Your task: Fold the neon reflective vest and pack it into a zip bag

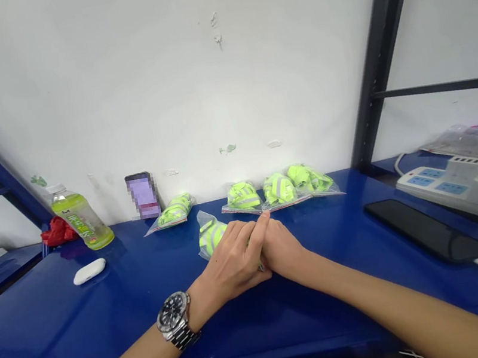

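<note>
My left hand [236, 258], with a metal watch at the wrist, is closed around a clear plastic bag [212, 236] holding a folded neon-yellow vest with silver strips. Against it presses my right hand [283, 250], its fingers curled at the bag's near end. Both hands meet over the middle of the blue table [149, 302]. The bag's edge between the fingers is mostly hidden. Behind the hands, near the wall, lie similar bagged neon-yellow bundles: one on the left [175, 209] and a row of three [279, 188] towards the right.
At the left stand a green drink bottle [84, 218], a red cloth [57, 232] and a white earbud case [89, 271]. A phone [144, 195] leans on the wall. To the right lie a black phone [428, 229] on a white cable and a power strip [452, 181].
</note>
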Available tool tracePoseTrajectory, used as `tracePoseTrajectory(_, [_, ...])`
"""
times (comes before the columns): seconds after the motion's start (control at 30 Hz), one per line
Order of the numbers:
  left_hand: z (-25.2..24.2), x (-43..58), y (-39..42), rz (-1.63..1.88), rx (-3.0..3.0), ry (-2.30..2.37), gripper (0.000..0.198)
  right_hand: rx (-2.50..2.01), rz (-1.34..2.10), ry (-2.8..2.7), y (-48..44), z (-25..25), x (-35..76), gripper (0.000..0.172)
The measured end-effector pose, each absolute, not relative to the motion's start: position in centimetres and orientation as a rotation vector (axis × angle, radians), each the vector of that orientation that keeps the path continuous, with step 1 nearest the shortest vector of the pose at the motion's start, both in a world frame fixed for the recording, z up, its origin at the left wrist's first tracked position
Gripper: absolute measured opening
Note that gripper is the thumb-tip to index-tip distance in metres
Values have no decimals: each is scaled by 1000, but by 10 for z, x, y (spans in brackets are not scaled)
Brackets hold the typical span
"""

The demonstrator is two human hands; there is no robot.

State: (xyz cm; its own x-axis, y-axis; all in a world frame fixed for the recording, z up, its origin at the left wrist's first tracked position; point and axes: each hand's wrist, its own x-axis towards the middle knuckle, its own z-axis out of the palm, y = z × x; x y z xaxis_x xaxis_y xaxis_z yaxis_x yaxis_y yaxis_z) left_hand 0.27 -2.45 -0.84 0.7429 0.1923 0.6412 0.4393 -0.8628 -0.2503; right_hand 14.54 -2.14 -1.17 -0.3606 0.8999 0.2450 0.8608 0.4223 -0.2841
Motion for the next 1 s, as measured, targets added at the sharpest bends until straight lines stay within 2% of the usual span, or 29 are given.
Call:
tracePoseTrajectory(0.07, [-7,2,-20,-926,-2544,-482,96,-1374,284,-2312,-21,-3,154,15])
tracePoseTrajectory(0.13, [-5,-1,-15,-1003,-2531,-499,96,-1084,620,-2255,-22,7,165,14])
tracePoseTrajectory(0.2, [-2,-5,-10,-1140,-2484,-571,96,-804,892,-2113,-25,15,174,21])
tracePoseTrajectory(0.23, [0,-7,-8,-1206,-2457,-612,96,-731,920,-2049,-28,18,177,26])
tracePoseTrajectory(0.3, [1,-9,-5,-1278,-2428,-657,98,-707,818,-2012,-33,21,179,29])
tracePoseTrajectory(0.37, [0,-9,-5,-1283,-2412,-638,99,-734,660,-2104,-38,24,177,24])
tracePoseTrajectory(0.5, [0,-1,-10,-1287,-2372,-627,89,-781,384,-2360,-47,34,168,19])
tracePoseTrajectory(0.63, [5,6,-18,-1221,-2468,-589,77,-1008,221,-2459,-44,37,156,24])
tracePoseTrajectory(0.77, [3,6,-19,-964,-2565,-567,75,-927,301,-2479,-33,19,146,19])
tracePoseTrajectory(1.0, [17,-3,-19,-768,-2683,-641,76,-798,656,-2398,-26,11,157,37])
